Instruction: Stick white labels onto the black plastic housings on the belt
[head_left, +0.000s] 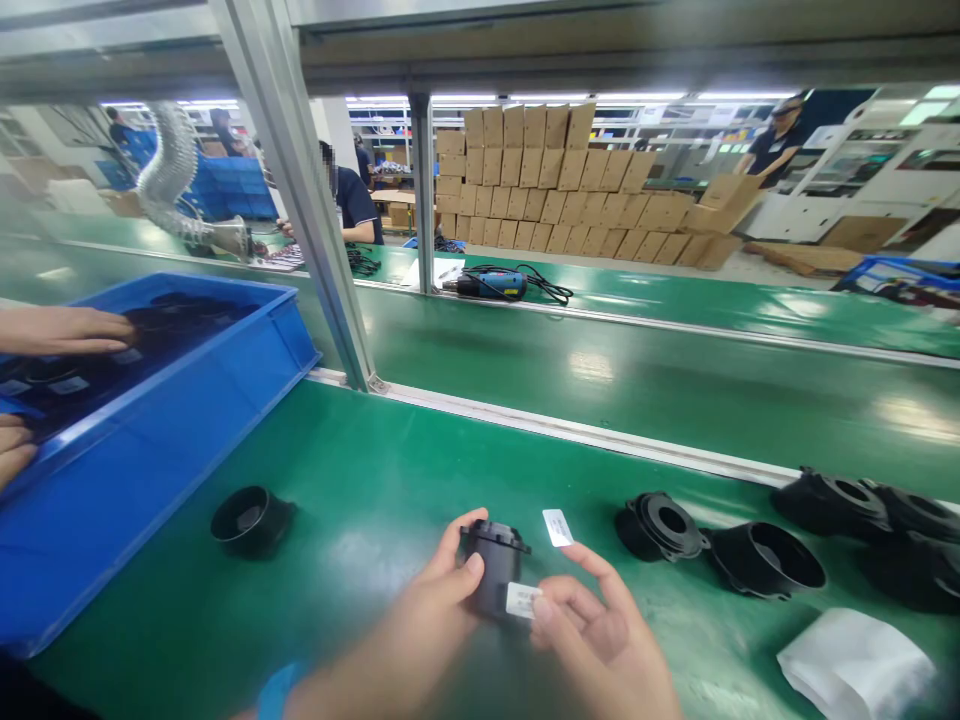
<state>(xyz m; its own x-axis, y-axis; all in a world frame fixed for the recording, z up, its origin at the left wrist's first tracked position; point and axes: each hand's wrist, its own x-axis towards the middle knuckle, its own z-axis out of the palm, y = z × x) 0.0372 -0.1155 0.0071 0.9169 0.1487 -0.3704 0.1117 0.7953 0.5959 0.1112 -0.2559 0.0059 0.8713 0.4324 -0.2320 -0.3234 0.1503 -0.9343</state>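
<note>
Black, smooth-sided and lugged around the top: holding the housing (pixel 491 575) over the bench (pixel 352 460) in the closed grip of the left hand (pixel 441 588) and pinching a white label (pixel 520 600) beside it in the right hand (pixel 596 625).

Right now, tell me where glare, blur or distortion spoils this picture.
Head view: pale glare patches on the glossy green work surface; head view: soft blur over the blue wristband and left forearm, print on both white rectangular labels at the right hand unreadable; head view: the silver metal post slants, perhaps from wide-angle distortion.
</note>
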